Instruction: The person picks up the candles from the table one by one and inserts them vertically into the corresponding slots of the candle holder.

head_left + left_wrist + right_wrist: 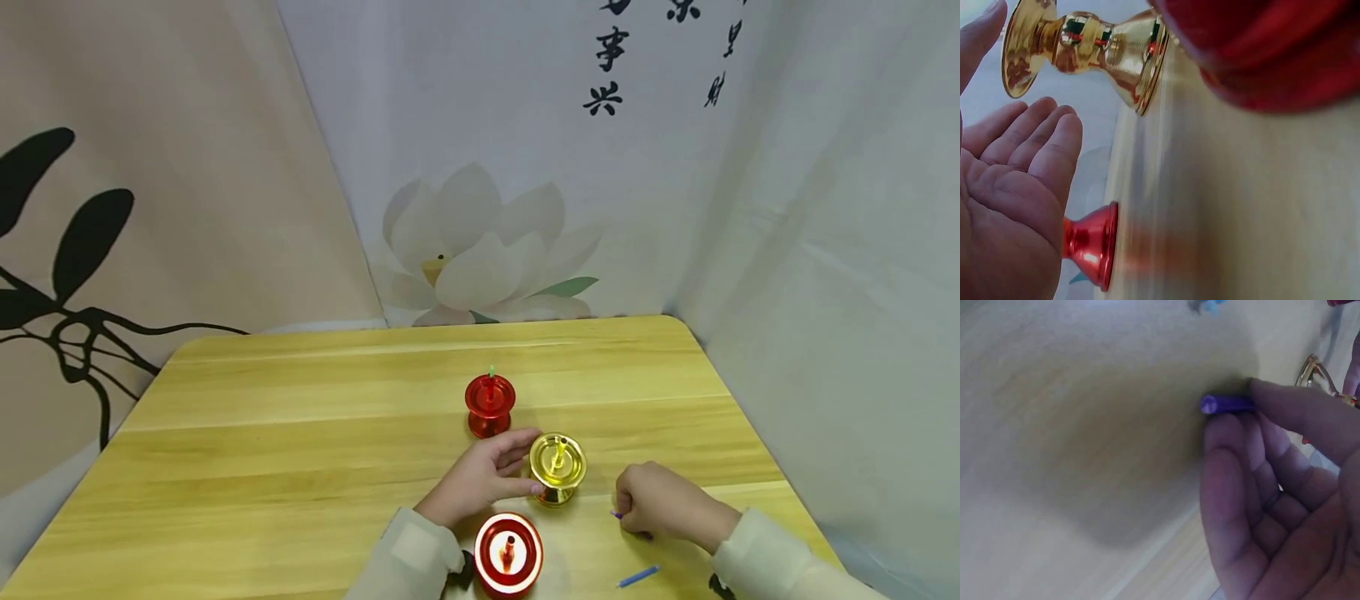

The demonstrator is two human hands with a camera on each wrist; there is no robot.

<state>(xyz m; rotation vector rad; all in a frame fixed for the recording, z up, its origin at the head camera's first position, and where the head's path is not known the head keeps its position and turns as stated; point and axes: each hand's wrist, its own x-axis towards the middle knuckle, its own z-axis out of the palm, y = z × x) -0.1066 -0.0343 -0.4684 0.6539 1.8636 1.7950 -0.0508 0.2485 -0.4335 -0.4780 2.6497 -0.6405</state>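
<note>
A gold candle holder (557, 468) with a yellow candle stands at the table's near middle. My left hand (527, 465) cups it from the left with fingers straight; in the left wrist view the fingers (1054, 134) lie just short of the gold candle holder (1085, 47). My right hand (628, 510) rests on the table to the right, where thumb and forefinger pinch a small purple candle (1225, 404) that lies against the wood. A red holder (489, 405) stands behind, and a second red holder (508, 554) stands close in front.
A blue candle (638, 576) lies loose on the wooden table (300, 467) near its front edge, below my right hand. Printed cloth backdrops hang close behind and to the right of the table. The left half of the table holds nothing.
</note>
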